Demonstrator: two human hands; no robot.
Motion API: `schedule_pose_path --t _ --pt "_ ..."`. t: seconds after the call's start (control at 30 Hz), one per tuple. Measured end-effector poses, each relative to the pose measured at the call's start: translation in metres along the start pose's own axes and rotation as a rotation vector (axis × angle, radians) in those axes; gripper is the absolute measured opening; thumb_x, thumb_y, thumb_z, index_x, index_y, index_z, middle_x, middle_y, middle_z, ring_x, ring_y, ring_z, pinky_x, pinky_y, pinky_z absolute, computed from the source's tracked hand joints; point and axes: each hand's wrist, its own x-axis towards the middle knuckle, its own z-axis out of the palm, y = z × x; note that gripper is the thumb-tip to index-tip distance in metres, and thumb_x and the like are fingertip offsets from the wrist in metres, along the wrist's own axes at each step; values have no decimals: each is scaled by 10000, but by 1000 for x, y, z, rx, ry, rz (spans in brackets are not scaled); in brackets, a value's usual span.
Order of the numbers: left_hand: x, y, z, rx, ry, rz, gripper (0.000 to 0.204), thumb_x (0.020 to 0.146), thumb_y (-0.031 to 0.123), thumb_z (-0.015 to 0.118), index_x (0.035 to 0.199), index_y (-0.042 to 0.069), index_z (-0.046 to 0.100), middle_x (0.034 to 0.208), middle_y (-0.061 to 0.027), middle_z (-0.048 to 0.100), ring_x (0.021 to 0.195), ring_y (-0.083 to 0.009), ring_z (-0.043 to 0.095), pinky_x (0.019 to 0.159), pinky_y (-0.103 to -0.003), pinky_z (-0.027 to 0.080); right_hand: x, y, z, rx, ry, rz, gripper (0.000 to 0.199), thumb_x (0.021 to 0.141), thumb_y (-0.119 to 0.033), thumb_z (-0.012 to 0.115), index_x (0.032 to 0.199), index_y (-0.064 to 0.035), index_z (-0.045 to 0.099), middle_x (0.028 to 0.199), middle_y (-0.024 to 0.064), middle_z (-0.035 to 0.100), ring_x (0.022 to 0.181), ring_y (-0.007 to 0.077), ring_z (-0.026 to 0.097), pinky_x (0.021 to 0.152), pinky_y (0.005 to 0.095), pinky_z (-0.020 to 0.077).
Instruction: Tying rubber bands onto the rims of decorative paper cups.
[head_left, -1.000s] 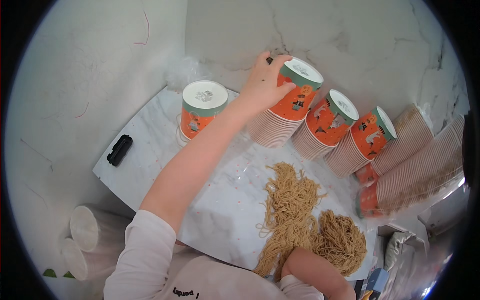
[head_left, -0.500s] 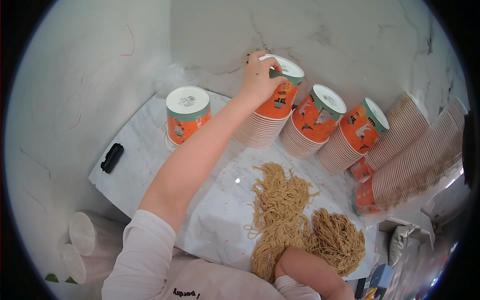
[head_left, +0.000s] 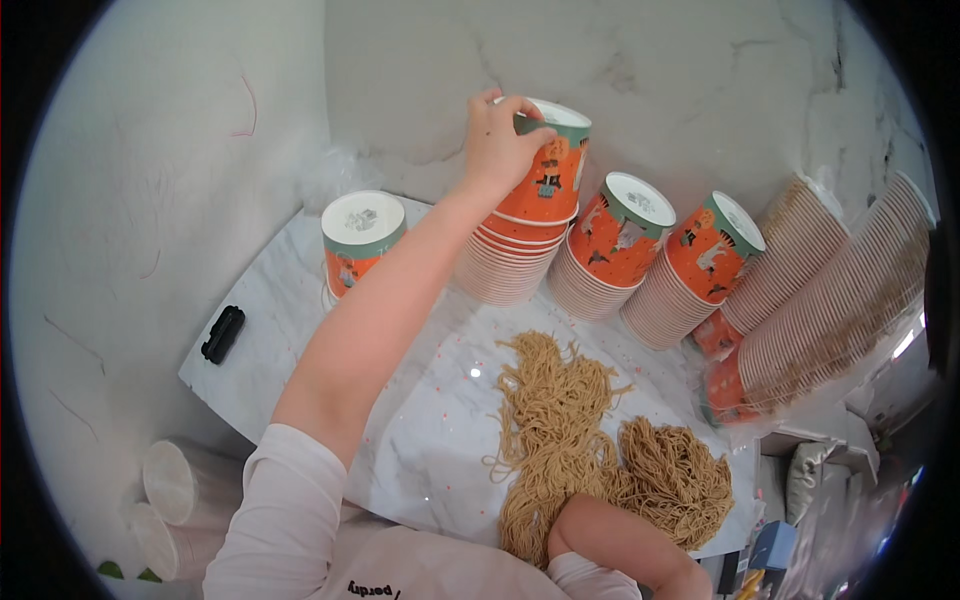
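My left hand (head_left: pixel 498 142) is shut on the top orange paper cup (head_left: pixel 552 178) of an upside-down stack (head_left: pixel 508 270) at the back of the marble counter (head_left: pixel 290 345). The cup is held by its base rim and sits slightly raised and tilted above the rest of the stack. Only my right forearm (head_left: pixel 625 540) shows at the lower edge, beside two heaps of tan dry noodles (head_left: pixel 560 430); that hand itself is out of sight.
A shorter upturned cup stack (head_left: pixel 362 240) stands to the left. Two more orange stacks (head_left: pixel 622 250) lean to the right, with long stacks lying on their sides (head_left: pixel 850 290) beyond. A small black object (head_left: pixel 223 334) lies near the counter's left edge. White cups (head_left: pixel 170 485) sit lower left.
My left hand has lifted the top cup upward, away from the stack below it. The right forearm has stayed by the noodles.
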Motion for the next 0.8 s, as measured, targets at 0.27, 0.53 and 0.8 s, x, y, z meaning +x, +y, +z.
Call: schedule_pose_path --t 0.27,0.53,0.8 --pt "9 51 -53 -246 238 94 305 898 248 749 1093 55 614 1217 -145 546 1150 -262 564 972 -367 464 -27 42 -71 176 82 0 334 935 -357 661 894 -26 650 779 75 640 675 256 631 519 355 452" --pt "-105 55 -125 -914 279 -393 275 1026 231 601 1238 85 506 1213 -20 551 1123 -127 550 976 -401 461 -61 140 -87 -335 1494 847 378 773 -97 812 1108 -12 657 962 75 662 765 164 597 708 265 486" --pt "-182 49 -140 -1033 161 -777 387 1042 346 546 1353 123 486 1333 -58 557 1202 -228 543 968 -483 480 -48 196 -81 -496 1337 887 179 919 -66 689 1064 28 642 914 69 674 814 128 644 752 267 504"
